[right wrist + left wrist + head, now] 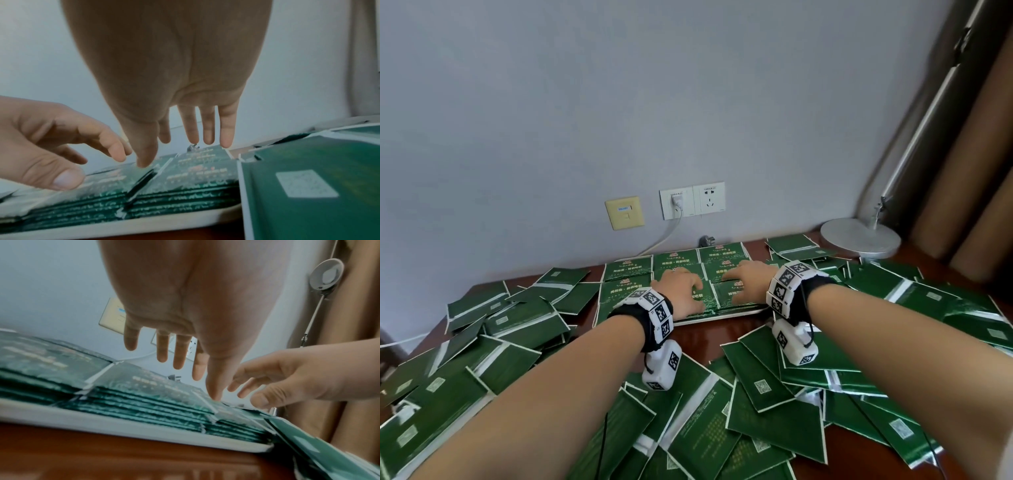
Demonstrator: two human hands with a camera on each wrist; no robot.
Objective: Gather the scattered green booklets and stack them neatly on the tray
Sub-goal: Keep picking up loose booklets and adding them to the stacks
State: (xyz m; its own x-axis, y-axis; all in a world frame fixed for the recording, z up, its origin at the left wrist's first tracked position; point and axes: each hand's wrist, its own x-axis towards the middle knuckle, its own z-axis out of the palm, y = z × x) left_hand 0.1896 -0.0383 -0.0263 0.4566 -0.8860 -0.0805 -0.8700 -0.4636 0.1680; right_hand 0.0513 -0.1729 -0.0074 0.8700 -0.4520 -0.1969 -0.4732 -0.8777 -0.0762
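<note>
A white tray [722, 317] near the wall holds several low stacks of green booklets [626, 291], face up in rows. My left hand [685, 291] and right hand [746, 277] hover side by side over the front middle stacks and hold nothing. In the left wrist view the left hand [197, 373] has its fingers straight and its thumb tip touches a top booklet [144, 381]. In the right wrist view the right hand [164, 138] is likewise spread, thumb tip on a top booklet [195, 172]. Loose green booklets [767, 387] lie scattered over the table around the tray.
The loose booklets pile up to the left [517, 318], right [928, 298] and front of the tray. A strip of bare wooden table [705, 339] lies just before the tray. A lamp base [859, 236] stands at the back right beside curtains [979, 171]. Wall sockets [691, 202] with a cable sit behind.
</note>
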